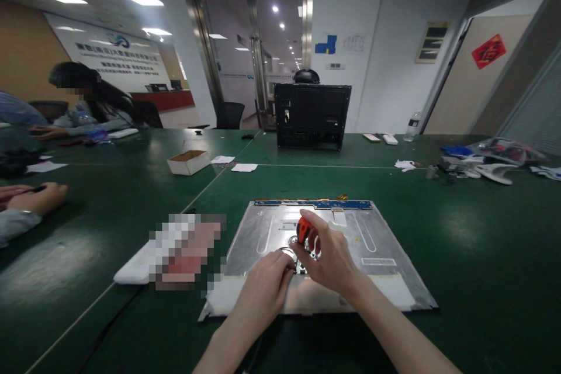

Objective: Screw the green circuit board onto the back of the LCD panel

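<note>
A flat silver display panel [381, 245] lies on the green table in front of me. A narrow blue circuit board [307, 204] runs along its far edge, and a white strip covers the near edge. My right hand [326, 251] is closed around the orange and black handle of a screwdriver [302, 229], which stands nearly upright over the panel's middle. My left hand [274, 272] rests beside it, fingers pinched together at small metal parts [300, 263] on the panel. What those left fingers hold is hidden.
Left of the panel lie a white object [135, 263] and a blurred reddish one. Farther off are a small open box [189, 162], paper slips [244, 168] and a black frame [312, 115] standing upright. Clutter [473, 166] sits at right. Other people's hands [44, 201] are at left.
</note>
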A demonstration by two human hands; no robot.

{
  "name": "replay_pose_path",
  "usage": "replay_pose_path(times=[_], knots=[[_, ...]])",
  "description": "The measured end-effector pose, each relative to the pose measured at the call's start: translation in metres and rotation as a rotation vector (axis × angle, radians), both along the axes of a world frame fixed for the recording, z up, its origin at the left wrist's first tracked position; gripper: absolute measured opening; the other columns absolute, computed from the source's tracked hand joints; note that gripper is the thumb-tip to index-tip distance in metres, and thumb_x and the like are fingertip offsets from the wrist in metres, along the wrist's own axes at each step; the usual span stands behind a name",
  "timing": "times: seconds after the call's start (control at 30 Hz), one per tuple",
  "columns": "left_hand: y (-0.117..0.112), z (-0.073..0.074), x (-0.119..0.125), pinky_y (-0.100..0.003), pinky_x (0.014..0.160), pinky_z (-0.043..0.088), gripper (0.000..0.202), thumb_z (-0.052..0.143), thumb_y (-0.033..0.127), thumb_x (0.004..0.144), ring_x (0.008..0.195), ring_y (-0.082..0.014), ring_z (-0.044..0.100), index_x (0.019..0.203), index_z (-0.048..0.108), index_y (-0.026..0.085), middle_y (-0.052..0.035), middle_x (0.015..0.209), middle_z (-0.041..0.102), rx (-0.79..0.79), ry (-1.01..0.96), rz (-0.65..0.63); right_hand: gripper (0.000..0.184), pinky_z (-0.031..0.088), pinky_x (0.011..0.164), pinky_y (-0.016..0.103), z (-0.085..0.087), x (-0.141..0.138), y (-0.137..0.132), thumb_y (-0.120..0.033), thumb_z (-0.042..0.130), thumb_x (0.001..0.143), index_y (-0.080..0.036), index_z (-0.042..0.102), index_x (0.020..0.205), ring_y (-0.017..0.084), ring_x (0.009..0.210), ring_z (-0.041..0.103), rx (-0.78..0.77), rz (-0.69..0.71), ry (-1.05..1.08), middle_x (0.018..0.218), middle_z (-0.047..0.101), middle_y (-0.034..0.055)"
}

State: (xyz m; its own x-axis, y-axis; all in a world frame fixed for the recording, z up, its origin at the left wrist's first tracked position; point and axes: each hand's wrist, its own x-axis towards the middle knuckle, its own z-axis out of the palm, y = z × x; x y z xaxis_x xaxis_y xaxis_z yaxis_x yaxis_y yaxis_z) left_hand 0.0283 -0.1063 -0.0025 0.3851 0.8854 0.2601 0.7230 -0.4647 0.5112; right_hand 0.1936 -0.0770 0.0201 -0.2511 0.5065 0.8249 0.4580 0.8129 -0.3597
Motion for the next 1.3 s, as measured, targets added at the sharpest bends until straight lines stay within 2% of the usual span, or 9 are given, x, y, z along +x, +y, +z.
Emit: replay_pose_path(times=[0.23, 0.6, 0.87, 1.07, 1.2, 1.3], knots=[[0.0001, 0.0025, 0.0011, -0.033, 0.071, 0.046, 0.018, 0.042, 0.011, 0.086, 0.082, -0.0233, 0.06, 0.08, 0.057, 0.019, -0.0078, 0.087, 0.064, 0.005, 0.021, 0.011, 0.066, 0.043, 0.047, 0.025, -0.0004, 0.0034, -0.0016, -0.015, 0.05, 0.084, -0.021, 0.024, 0.144, 0.014, 0.055, 0.055, -0.072, 0.069, -0.01, 0.078, 0.062, 0.0018], [0.0, 0.0022, -0.0001, -0.035, 0.074, 0.046, 0.019, 0.04, 0.011, 0.086, 0.083, -0.0234, 0.06, 0.085, 0.057, 0.019, -0.0079, 0.089, 0.064, -0.019, 0.011, -0.003, 0.051, 0.043, 0.048, 0.024, -0.0028, 0.0002, 0.0026, -0.027, 0.055, 0.089, -0.024, 0.034, 0.136, 0.011, 0.05, 0.05, -0.007, -0.001, 0.026, 0.076, 0.06, -0.0015], [-0.0017, 0.0054, 0.0014, -0.035, 0.074, 0.046, 0.018, 0.042, 0.012, 0.086, 0.085, -0.024, 0.06, 0.082, 0.058, 0.019, -0.0087, 0.089, 0.065, -0.031, 0.025, 0.023, 0.062, 0.043, 0.046, 0.024, -0.0001, 0.0036, -0.0006, -0.015, 0.051, 0.084, -0.022, 0.027, 0.141, 0.013, 0.056, 0.055, -0.064, 0.071, 0.017, 0.084, 0.062, 0.0028], [-0.0011, 0.0061, 0.0011, -0.035, 0.077, 0.046, 0.02, 0.041, 0.01, 0.085, 0.086, -0.0235, 0.06, 0.086, 0.059, 0.019, -0.0081, 0.091, 0.065, -0.052, 0.008, 0.01, 0.05, 0.04, 0.046, 0.023, -0.0018, 0.0007, 0.0018, -0.025, 0.054, 0.088, -0.024, 0.034, 0.134, 0.011, 0.049, 0.049, -0.018, 0.0, 0.044, 0.069, 0.056, -0.0038], [-0.0008, 0.0044, 0.0006, -0.036, 0.077, 0.046, 0.019, 0.04, 0.009, 0.085, 0.086, -0.0234, 0.059, 0.086, 0.057, 0.019, -0.0078, 0.092, 0.065, -0.055, -0.004, -0.002, 0.049, 0.041, 0.047, 0.024, -0.0016, 0.0012, 0.0015, -0.03, 0.056, 0.089, -0.024, 0.035, 0.133, 0.011, 0.049, 0.049, -0.004, -0.001, 0.027, 0.072, 0.058, -0.003], [-0.0013, 0.0041, 0.0008, -0.036, 0.076, 0.046, 0.018, 0.041, 0.011, 0.086, 0.087, -0.0242, 0.059, 0.086, 0.057, 0.019, -0.0083, 0.092, 0.065, -0.033, 0.006, 0.001, 0.054, 0.042, 0.047, 0.024, -0.0007, 0.0026, -0.0003, -0.026, 0.054, 0.088, -0.023, 0.031, 0.137, 0.012, 0.052, 0.052, -0.036, 0.02, 0.007, 0.074, 0.058, -0.002]])
